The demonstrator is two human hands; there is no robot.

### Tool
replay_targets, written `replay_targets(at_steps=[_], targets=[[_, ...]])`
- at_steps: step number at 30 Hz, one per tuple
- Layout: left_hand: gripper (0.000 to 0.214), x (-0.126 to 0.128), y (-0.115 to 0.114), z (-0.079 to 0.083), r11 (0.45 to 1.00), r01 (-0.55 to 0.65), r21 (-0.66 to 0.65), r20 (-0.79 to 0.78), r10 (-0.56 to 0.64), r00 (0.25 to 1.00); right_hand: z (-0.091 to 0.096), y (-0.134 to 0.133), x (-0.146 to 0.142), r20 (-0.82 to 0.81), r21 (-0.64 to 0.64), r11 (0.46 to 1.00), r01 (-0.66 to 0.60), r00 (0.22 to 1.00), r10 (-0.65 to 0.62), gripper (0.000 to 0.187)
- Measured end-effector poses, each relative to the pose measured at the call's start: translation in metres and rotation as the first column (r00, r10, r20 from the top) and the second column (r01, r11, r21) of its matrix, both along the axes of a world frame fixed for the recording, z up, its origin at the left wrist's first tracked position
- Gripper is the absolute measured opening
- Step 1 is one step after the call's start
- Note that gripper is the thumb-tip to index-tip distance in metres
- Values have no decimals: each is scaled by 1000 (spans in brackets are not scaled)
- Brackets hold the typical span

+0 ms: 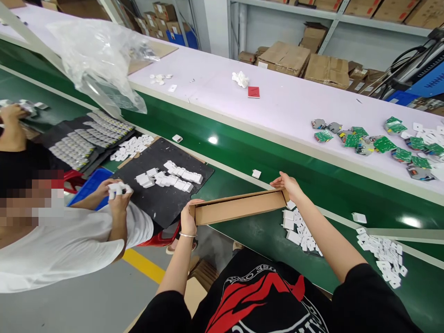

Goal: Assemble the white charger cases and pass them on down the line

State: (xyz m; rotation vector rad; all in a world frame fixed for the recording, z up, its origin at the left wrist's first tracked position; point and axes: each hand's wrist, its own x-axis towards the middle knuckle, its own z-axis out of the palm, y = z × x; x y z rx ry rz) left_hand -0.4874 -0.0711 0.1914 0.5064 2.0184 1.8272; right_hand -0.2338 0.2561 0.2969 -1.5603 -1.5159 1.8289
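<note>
A long, shallow cardboard box [241, 209] is held up over the green bench, its brown inside showing. My left hand [189, 221] grips its left end, the thumb along the top edge. At the other end, my right hand [288, 186] supports the box with the palm against it and the fingers stretched past the corner. Right beside that hand lies a pile of white plastic pieces [301, 231] on the bench. One small white part [256, 174] sits just beyond the box, near the green upright panel.
On the left, a co-worker's hands [120, 192] hold white pieces beside a black mat [166, 203] bearing rows of white blocks. Another pile of white parts [383, 256] lies at right. Green circuit boards [384, 144] and a red square [253, 92] rest on the raised shelf.
</note>
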Motion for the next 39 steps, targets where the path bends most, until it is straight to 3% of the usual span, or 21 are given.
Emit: replay_targets(at_steps=[8, 17, 28, 33, 39], targets=[[37, 1, -4, 8, 1000, -6, 24, 14, 6, 1000, -9, 2, 0, 0, 34, 998, 61, 998, -61, 31], [34, 2, 0, 11, 1000, -10, 11, 54, 9, 998, -10, 4, -5, 18, 60, 998, 3, 1000, -4, 31], [51, -19, -20, 42, 956, 287, -52, 285, -261, 922, -19, -20, 17, 84, 241, 967, -82, 994, 63, 41], [44, -20, -18, 43, 938, 336, -87, 250, -306, 919, -20, -17, 17, 126, 297, 944, -140, 986, 106, 40], [55, -16, -38, 38, 918, 389, -81, 158, -373, 914, -23, -31, 31, 178, 374, 904, -206, 973, 148, 22]])
